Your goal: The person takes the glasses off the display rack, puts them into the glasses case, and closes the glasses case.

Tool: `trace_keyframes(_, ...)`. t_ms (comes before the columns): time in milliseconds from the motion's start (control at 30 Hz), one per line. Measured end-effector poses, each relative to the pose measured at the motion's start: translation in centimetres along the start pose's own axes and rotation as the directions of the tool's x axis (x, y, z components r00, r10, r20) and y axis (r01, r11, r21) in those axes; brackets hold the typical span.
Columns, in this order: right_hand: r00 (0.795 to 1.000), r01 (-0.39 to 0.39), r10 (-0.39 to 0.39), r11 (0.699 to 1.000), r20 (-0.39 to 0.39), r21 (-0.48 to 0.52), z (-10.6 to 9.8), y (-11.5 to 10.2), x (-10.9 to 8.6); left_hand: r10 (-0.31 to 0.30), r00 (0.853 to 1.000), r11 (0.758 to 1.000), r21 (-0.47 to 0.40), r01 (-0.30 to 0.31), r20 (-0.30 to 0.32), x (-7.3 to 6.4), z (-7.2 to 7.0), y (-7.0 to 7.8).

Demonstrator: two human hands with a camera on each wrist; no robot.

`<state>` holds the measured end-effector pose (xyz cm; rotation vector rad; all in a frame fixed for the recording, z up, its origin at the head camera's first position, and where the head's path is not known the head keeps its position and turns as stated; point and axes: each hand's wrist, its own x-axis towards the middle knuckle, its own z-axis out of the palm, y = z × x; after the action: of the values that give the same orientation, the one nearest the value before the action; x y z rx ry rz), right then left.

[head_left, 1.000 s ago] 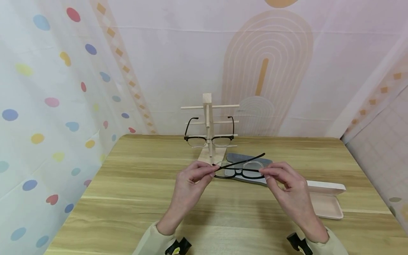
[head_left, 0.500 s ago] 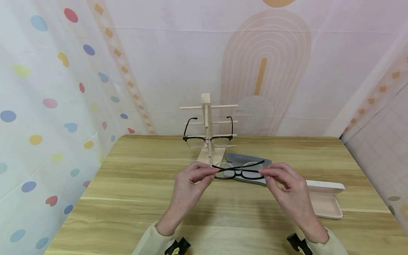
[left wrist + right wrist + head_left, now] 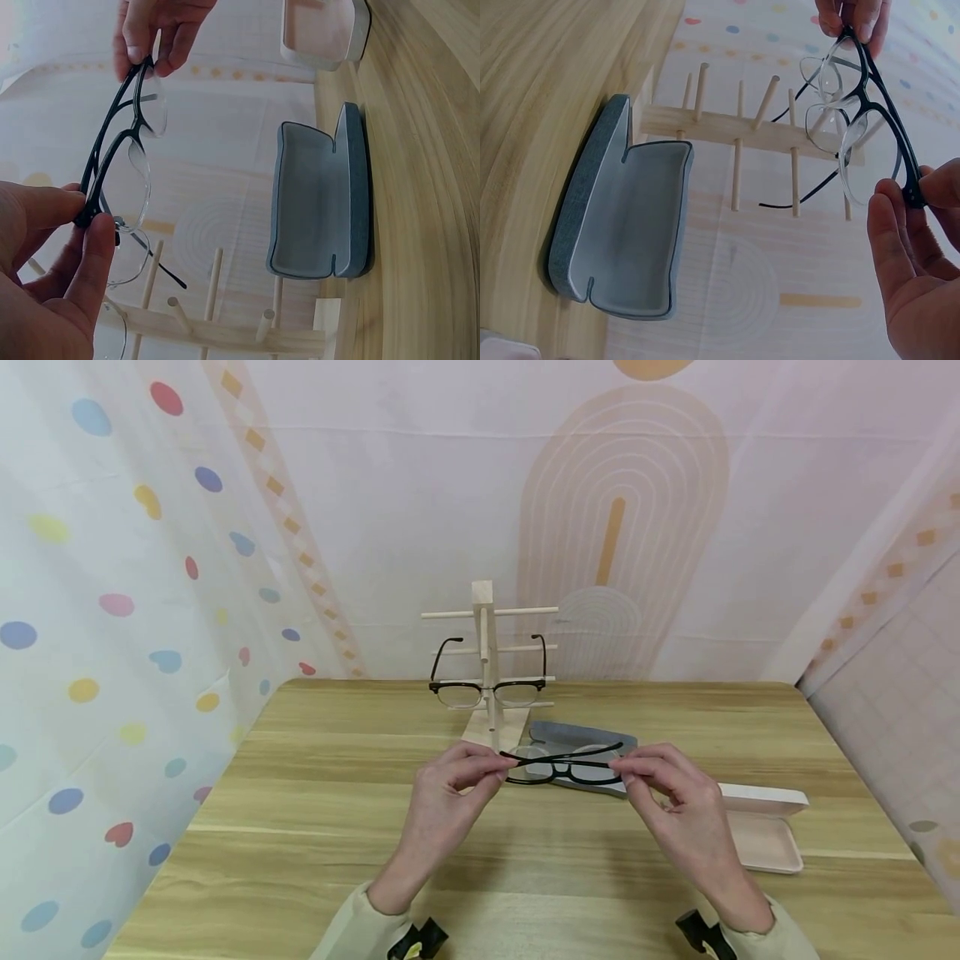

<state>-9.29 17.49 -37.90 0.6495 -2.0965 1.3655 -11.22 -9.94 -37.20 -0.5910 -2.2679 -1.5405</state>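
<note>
Both wrists bend inward, and the left hand [image 3: 453, 781] and right hand [image 3: 675, 785] each pinch one end of the black glasses [image 3: 561, 770] tight, up over the table [image 3: 300, 827]. I count one other pair of glasses [image 3: 517, 684], on one wooden stand [image 3: 491, 670], and two open cases, a gray case [image 3: 307, 202] and a pink case [image 3: 765, 845].

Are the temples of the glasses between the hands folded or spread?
Folded: in the head view both temples of the held glasses lie crossed behind the front, between left hand and right hand.
</note>
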Motion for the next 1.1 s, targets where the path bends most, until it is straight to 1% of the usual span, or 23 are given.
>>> trace_keyframes(200,0.999,-0.031,0.031,0.999,0.015,0.009,-0.5,0.3,-0.4,-0.045,0.999,0.999,-0.022,0.045,0.026,0.0,0.5,-0.1)
trace_keyframes(367,0.999,-0.049,0.049,0.999,-0.01,0.007,-0.9,0.4,-0.8,-0.081,0.996,0.995,-0.056,0.083,0.048,0.0,1.3,-0.2)
trace_keyframes(433,0.997,-0.071,0.071,0.997,-0.021,-0.012,-1.1,0.4,-1.0,-0.092,0.994,0.993,-0.072,0.096,0.053,0.0,1.6,-0.3)
trace_keyframes(533,0.991,-0.131,0.13,0.991,-0.019,-0.042,-1.6,0.5,-1.3,-0.12,0.991,0.988,-0.095,0.126,0.063,0.1,2.0,-0.3)
trace_keyframes(667,0.979,-0.204,0.204,0.977,-0.001,-0.057,-2.4,0.7,-1.8,-0.176,0.98,0.975,-0.119,0.186,0.095,0.1,2.6,-0.5)
trace_keyframes(800,0.966,-0.251,0.253,0.967,0.043,-0.048,-3.2,0.9,-2.2,-0.222,0.966,0.959,-0.149,0.24,0.13,0.2,3.2,-0.7)
trace_keyframes(967,0.956,-0.273,0.276,0.961,0.098,-0.038,-4.2,1.2,-2.8,-0.267,0.947,0.932,-0.202,0.301,0.18,0.2,4.0,-1.2)
trace_keyframes(1100,0.953,-0.281,0.287,0.957,0.095,-0.07,-4.9,1.5,-3.2,-0.271,0.933,0.91,-0.252,0.328,0.238,0.1,4.7,-1.5)
